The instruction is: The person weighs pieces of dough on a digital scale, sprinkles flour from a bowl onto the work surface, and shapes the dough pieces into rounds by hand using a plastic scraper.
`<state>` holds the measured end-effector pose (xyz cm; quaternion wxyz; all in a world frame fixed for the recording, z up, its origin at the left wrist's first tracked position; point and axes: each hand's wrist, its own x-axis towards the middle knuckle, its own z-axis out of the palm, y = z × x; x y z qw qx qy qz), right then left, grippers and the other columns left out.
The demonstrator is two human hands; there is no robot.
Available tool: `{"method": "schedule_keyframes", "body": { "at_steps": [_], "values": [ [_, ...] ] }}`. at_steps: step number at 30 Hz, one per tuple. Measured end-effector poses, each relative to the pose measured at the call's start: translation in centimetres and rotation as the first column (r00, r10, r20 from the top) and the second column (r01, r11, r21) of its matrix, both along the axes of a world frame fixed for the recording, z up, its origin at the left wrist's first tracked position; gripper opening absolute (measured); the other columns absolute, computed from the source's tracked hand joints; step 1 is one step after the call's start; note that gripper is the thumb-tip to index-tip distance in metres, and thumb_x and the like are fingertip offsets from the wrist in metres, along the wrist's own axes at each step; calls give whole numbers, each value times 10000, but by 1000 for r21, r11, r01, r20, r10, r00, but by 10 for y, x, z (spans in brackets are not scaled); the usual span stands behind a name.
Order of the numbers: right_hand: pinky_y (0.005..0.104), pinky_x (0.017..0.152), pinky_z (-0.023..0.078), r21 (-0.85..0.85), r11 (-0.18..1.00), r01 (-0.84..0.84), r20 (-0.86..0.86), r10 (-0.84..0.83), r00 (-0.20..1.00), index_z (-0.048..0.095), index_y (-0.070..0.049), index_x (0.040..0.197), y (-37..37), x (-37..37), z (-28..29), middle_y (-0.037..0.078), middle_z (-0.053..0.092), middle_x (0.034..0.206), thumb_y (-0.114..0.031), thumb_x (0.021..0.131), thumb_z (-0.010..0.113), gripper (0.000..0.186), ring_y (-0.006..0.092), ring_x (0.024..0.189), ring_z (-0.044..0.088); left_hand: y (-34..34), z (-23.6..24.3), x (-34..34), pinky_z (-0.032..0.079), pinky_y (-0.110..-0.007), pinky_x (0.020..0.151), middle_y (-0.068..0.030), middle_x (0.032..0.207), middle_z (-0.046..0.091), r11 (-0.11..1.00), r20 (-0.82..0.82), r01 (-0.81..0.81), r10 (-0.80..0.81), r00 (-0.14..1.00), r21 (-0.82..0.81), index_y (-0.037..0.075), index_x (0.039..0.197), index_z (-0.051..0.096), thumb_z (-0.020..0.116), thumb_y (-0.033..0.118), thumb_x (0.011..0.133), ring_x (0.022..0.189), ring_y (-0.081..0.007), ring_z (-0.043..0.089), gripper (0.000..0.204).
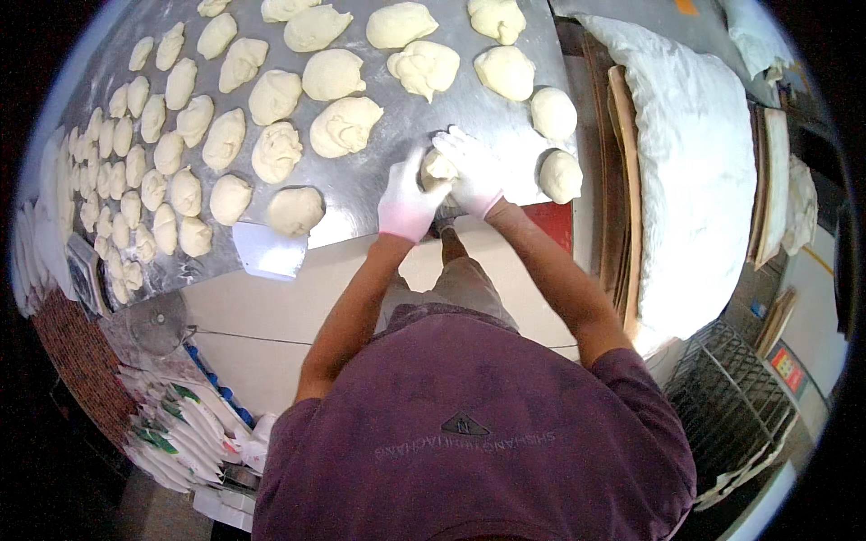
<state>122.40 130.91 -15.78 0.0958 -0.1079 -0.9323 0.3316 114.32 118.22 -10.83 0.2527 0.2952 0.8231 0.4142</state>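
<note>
Basically, dough piece (439,169) sits between both gloved hands at the near side of the steel table (356,200), right of centre. Near table edge runs just below the wrists, bending with the lens; right edge lies past two smooth dough balls (554,114) (561,176), one beyond the other. Room to move: strip of bare, flour-smeared metal left of the hands, up to the lumpy dough portions (346,127), plus a shorter patch on the right before the smooth balls. White plastic sheet (271,251) overhangs the near edge, well left of the hands. Off the right side: wooden board (624,198) on edge, then white cloth (690,171).

Held piece: gloves hide most of it, so full long axis can't be told; no clear pointing end. Visible patch is pale cream, finer surface too small to read.

Grip: narrow, two-handed. Left hand (408,194) cups the left side, thumb side toward the dough; right hand (471,171) closes over the right side, fingers slanting up-left. Finger pressure can't be told. Gloves white, pink at the cuffs. Neighbouring portions are irregular, some folded or creased; the two at right are rounder, smoother.
</note>
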Motion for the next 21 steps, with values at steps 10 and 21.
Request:
{"method": "schedule_keyframes", "body": {
  "at_steps": [10, 21],
  "values": [
    [455, 1083, 331, -195, 972, 131, 55, -122, 991, 557, -17, 1242, -3, -9, -10, 221, 507, 1326, -108, 781, 604, 472, 403, 1272, 440, -4, -15, -14, 471, -356, 891, -170, 1124, 626, 999, -63, 22, -20, 998, 36, 84, 1088, 631, 632, 136, 843, 1038, -289, 600, 251],
    [426, 1061, 369, 5, 985, 171, -132, -169, 977, 599, -52, 1209, 2, -10, -7, 153, 609, 1225, -114, 771, 598, 442, 363, 1216, 510, 8, -20, -9, 473, -373, 883, -140, 1060, 627, 996, 12, -85, 84, 996, 23, 77, 1098, 618, 683, 200, 796, 1001, -329, 603, 332]
  ]
}}
